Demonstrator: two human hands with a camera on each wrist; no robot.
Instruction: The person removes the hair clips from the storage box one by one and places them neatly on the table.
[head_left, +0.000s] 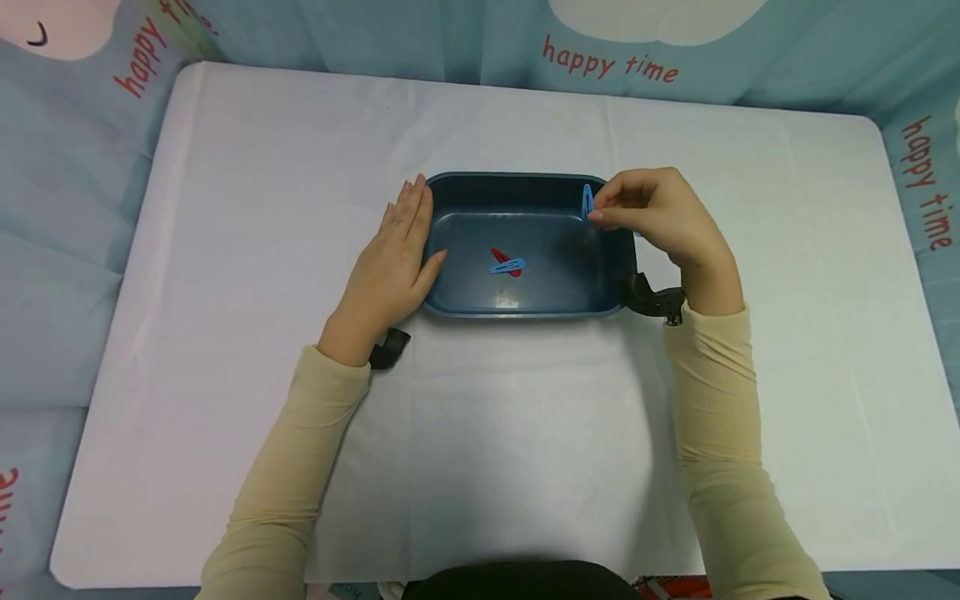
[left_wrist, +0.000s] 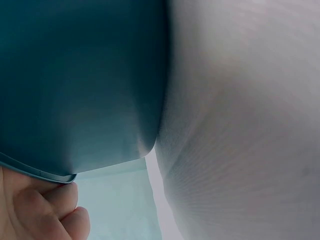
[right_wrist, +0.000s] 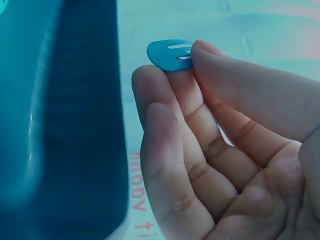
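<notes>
My right hand (head_left: 663,212) pinches a blue snap hair clip (head_left: 587,202) between thumb and fingers, over the far right corner of a dark blue rectangular tray (head_left: 465,292). In the right wrist view the clip's rounded, slotted end (right_wrist: 167,55) sticks out past the fingertips. Inside the tray, a light blue hair clip (head_left: 507,266) lies across a red hair clip (head_left: 498,253). My left hand (head_left: 390,258) rests along the tray's left side, its fingers extended and the thumb over the rim. The left wrist view shows fingers (left_wrist: 65,200) at the tray's edge.
A white cloth-covered table (head_left: 487,450) surrounds the tray. Just right of the tray, a small bluish bit (head_left: 637,235) shows from under the right hand. Behind the table hangs a light blue curtain (head_left: 420,37) with red lettering.
</notes>
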